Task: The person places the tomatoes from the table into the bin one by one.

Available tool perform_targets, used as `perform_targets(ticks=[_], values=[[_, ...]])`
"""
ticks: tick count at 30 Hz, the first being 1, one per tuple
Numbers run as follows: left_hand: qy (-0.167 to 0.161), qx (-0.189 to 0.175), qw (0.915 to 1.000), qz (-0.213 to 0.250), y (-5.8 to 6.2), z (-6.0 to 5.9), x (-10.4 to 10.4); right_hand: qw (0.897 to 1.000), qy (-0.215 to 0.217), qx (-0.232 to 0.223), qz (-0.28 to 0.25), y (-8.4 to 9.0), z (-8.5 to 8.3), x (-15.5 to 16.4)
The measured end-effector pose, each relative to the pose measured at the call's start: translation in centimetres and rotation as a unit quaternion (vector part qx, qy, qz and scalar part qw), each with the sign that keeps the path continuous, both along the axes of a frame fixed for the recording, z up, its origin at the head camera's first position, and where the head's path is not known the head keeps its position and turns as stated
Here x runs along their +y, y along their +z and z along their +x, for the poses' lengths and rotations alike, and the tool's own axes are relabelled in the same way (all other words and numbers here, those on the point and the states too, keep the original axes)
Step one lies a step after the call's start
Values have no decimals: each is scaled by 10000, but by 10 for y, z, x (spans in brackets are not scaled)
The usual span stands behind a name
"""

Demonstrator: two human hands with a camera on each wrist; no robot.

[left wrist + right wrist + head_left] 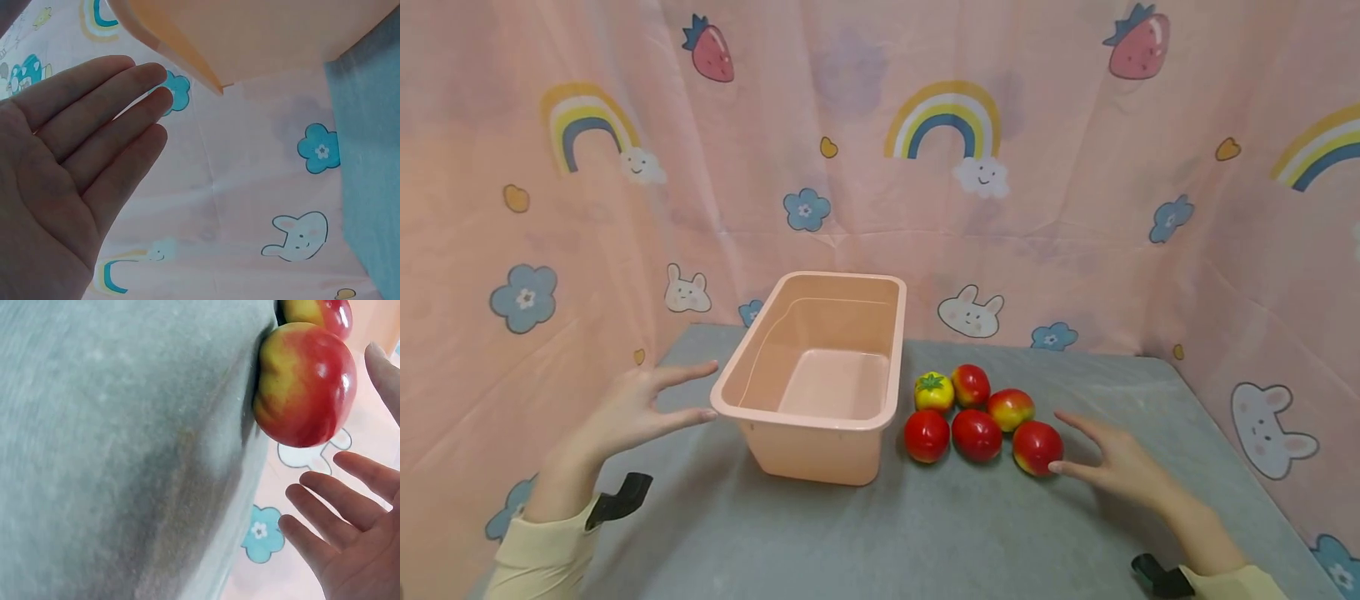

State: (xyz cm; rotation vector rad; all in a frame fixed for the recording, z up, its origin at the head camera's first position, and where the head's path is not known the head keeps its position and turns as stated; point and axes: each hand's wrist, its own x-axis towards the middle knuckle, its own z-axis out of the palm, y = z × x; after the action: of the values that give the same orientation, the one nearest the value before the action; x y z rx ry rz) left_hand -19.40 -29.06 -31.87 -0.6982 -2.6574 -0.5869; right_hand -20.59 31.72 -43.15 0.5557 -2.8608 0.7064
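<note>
A pink plastic tub (805, 417) stands with nothing in it on the grey table. To its right lie a yellow tomato (934, 392) and several red apples, the rightmost apple (1037, 447) nearest my right hand (1075, 446). That hand is open with spread fingers, its thumb tip at the apple's side. In the right wrist view the hand (350, 512) hovers beside the same apple (306, 384) without gripping it. My left hand (688, 392) is open beside the tub's front left corner, fingertips just short of the rim. The left wrist view has the flat palm (81, 162) near the tub (262, 37).
The grey table cloth (925, 533) stretches toward me in front of the tub and fruit. Pink curtains with rainbows, rabbits and flowers (947, 125) close in the back and both sides. Black wrist mounts (621, 496) sit on both sleeves.
</note>
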Motion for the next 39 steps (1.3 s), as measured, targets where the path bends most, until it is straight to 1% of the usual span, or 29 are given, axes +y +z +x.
perform_targets(ticks=[5, 12, 17, 23, 27, 35, 39], values=[[-14, -28, 10000, -59, 1, -1, 5, 9998, 5, -177, -52, -1, -1, -2], [163, -161, 9997, -90, -1, -3, 5, 9980, 81, -515, -347, -8, -5, -5], [225, -282, 9993, -100, -5, -5, 5, 9969, 63, -656, -423, -9, -8, -6], [157, -267, 9995, -14, -7, -7, 5, 9970, 73, -662, -393, -10, -10, -9], [133, -362, 9992, 40, -7, -8, 7, 9973, 67, -631, -375, -11, -11, -10], [242, -575, 9980, 132, -7, -8, 9, 9965, 13, -716, -427, -14, -14, -11], [236, -697, 9971, 192, -6, -8, 10, 9957, 26, -741, -554, -16, -14, -11]])
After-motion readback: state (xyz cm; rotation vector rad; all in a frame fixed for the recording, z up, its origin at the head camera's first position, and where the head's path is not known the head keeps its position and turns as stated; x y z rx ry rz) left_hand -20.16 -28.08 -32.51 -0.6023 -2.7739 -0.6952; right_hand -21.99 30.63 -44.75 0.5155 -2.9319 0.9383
